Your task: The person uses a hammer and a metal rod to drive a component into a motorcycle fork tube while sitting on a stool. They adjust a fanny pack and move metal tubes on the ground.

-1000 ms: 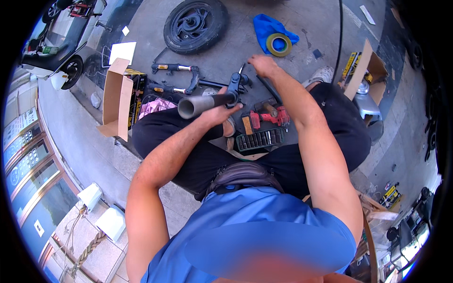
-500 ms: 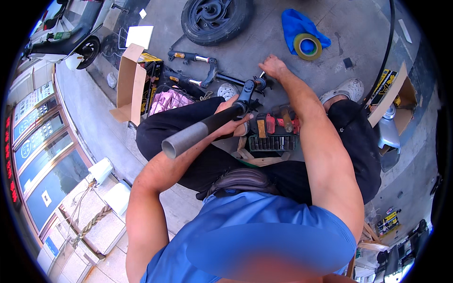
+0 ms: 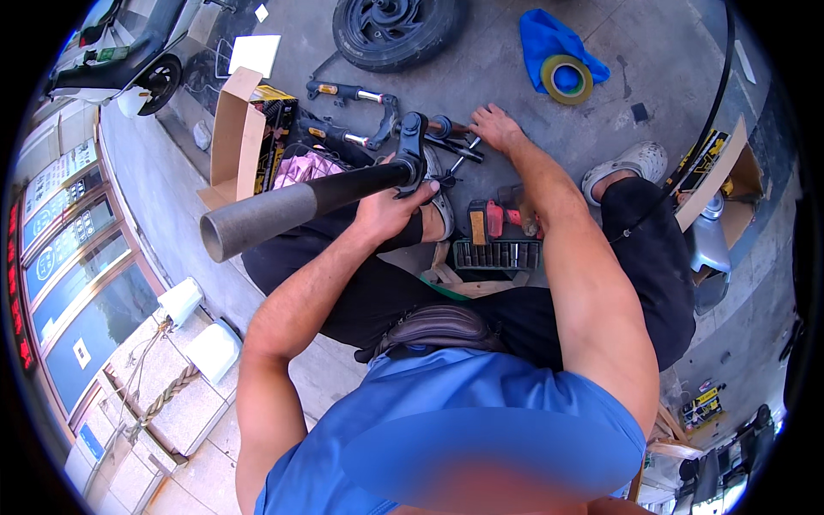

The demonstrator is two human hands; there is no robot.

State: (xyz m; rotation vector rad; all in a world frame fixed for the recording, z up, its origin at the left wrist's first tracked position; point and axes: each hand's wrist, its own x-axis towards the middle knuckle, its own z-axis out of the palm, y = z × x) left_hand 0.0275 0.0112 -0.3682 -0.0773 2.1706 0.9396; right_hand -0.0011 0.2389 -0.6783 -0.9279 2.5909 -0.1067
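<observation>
A long tube (image 3: 354, 190), black with a bare grey end, slants up toward me from a dark pivoted bracket (image 3: 413, 142). The fingers of my left hand (image 3: 384, 211) wrap round its lower part just below the bracket, thumb pointing right. Farther right, my right hand (image 3: 499, 129) is closed at the top of a shiny metal rod (image 3: 464, 158), which runs down toward the bracket's foot. Its fingertips are partly hidden. Beyond the bracket lies a dark front fork (image 3: 388, 122) with silvery legs, on the ground.
A red-and-black power tool (image 3: 495, 218) and a socket tray (image 3: 495, 255) lie between my legs. A wheel (image 3: 390, 34) is at the far side, with a tape roll (image 3: 566, 79) on blue cloth (image 3: 547, 41) right of it. Open cardboard boxes (image 3: 233, 142) flank me.
The tube's grey end has swung left and toward me, and the bracket has shifted left with my left hand. The shiny rod shows more of its length below my right hand.
</observation>
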